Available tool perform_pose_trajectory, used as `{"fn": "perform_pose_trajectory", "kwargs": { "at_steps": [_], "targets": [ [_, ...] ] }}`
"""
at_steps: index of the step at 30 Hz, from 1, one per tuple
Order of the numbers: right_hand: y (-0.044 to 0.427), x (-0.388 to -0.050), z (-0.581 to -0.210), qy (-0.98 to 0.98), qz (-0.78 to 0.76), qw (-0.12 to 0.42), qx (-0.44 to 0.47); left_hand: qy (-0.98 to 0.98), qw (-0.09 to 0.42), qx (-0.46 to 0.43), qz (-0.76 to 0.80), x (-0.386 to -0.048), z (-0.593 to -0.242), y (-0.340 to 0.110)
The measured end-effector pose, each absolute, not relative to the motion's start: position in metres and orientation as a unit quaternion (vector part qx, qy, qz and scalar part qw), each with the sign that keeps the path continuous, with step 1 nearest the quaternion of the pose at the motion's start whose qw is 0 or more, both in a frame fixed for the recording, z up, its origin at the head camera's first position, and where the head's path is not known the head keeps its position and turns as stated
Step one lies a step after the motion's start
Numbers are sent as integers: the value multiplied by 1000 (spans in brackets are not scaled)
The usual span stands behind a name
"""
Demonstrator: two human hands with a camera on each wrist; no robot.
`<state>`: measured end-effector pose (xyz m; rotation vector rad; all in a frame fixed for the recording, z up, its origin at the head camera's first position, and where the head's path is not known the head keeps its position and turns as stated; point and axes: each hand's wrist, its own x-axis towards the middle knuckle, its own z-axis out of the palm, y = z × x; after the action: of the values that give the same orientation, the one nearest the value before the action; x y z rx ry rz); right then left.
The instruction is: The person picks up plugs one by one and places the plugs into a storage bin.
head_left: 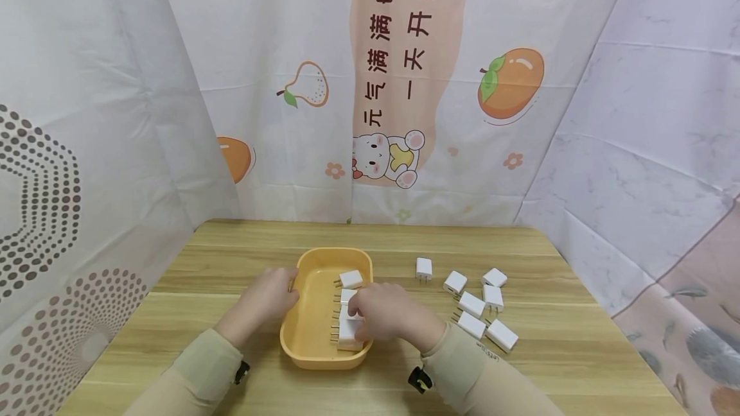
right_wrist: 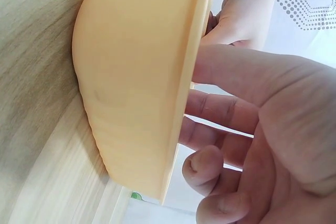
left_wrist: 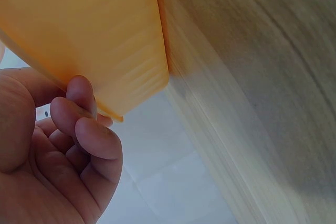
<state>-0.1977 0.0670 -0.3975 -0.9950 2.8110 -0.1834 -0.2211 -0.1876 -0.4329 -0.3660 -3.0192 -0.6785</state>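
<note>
A yellow plastic basket stands on the table, with a column of white charger plugs along its right side, their metal prongs pointing left. My left hand pinches the basket's left rim between thumb and fingers; its other fingers curl in the left wrist view. Over the right rim reaches my right hand, whose thumb and forefinger pinch a white charger plug low in the column. In the right wrist view the basket wall hides those fingertips, while the two outer fingers curl outside the rim.
Several more white charger plugs lie scattered on the wooden table right of the basket. One plug sits apart, farther back. Printed curtains hang behind the table and on both sides.
</note>
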Motion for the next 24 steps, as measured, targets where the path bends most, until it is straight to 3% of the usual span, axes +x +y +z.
{"fn": "perform_pose_trajectory", "kwargs": {
  "at_steps": [24],
  "targets": [
    [82, -201, -392, 938, -89, 53, -331, -969, 18, -122, -213, -222, -434, -189]
  ]
}}
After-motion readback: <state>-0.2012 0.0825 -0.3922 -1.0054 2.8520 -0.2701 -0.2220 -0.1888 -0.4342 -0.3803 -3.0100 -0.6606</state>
